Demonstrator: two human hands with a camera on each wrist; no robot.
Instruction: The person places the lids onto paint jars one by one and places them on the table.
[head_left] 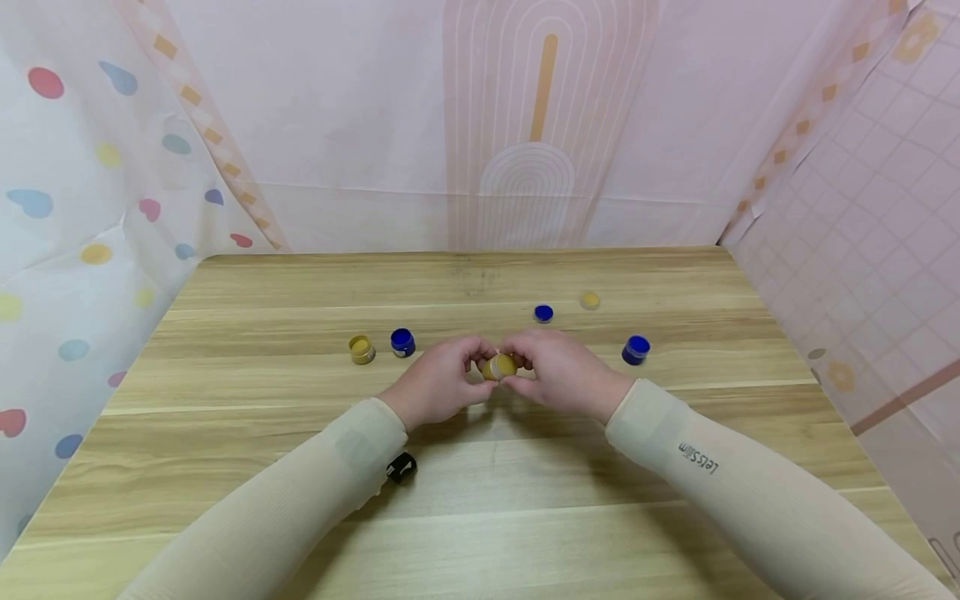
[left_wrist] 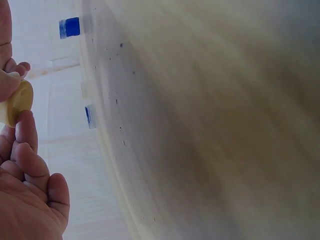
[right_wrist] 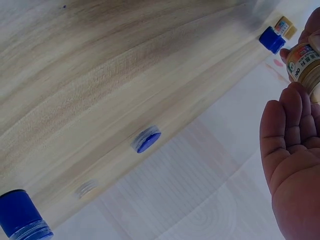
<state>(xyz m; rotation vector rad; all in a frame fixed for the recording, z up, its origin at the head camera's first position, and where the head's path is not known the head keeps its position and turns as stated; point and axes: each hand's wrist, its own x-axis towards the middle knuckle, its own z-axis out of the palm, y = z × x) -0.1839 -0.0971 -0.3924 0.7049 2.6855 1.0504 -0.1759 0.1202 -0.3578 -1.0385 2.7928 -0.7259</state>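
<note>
Centrally, near the table's [head_left: 225, 500] middle: one small yellow jar [head_left: 498, 366], pinched between the fingers of left hand [head_left: 435, 387] and right hand [head_left: 562, 375], held just above the wood; blue jars [head_left: 402, 342] stand behind.

Both forearms in from near edge, converging toward centre, each in a pale beige sleeve to the wrist. Small black device strapped under left wrist.

L hand [head_left: 438, 385]: knuckles up, fingers curled inward toward midline, tips meeting those of the other hand. Wrist view shows fingers [left_wrist: 31, 150] bent, stacked close together, thumb side pinching.

R hand [head_left: 561, 372]: mirror pose, back of hand up, fingers curled in, pinching at the tips. Wrist view: palm facing cam, fingers [right_wrist: 292, 125] bent forward, held together.

Hands touching at fingertips, wrists apart, both low over the surface.
</note>
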